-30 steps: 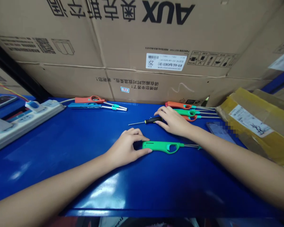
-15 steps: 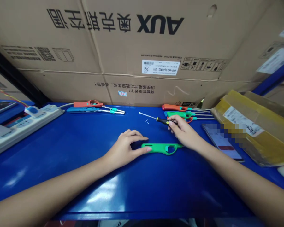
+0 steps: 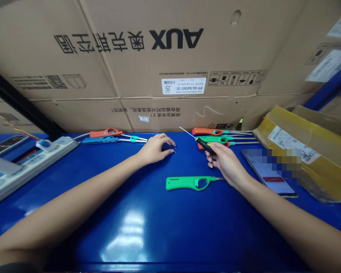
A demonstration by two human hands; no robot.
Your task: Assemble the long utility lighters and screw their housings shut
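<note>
My right hand (image 3: 227, 161) is closed around the black and yellow handle of a screwdriver (image 3: 205, 145), whose thin shaft points up and to the left. My left hand (image 3: 156, 148) reaches over the blue surface, thumb and fingers apart. Tiny slim pieces, perhaps screws (image 3: 175, 149), lie at its fingertips, too small to make out well. A green long-nosed lighter (image 3: 184, 183) rests flat in front of me, touched by neither hand; the end of its metal tube is hidden behind my right hand.
At the back left lie an orange lighter (image 3: 104, 133) and a blue lighter (image 3: 100, 140). More lighters (image 3: 206, 131) lie at the back right. A power strip (image 3: 31, 163) is on the left; a phone (image 3: 268, 174) and a yellow-taped carton (image 3: 298, 151) are on the right. A large cardboard box (image 3: 130, 72) stands behind.
My left hand has let go of the green lighter and moved up to the tiny pieces. In my right hand the screwdriver has tilted more steeply, its tip shifted right.
</note>
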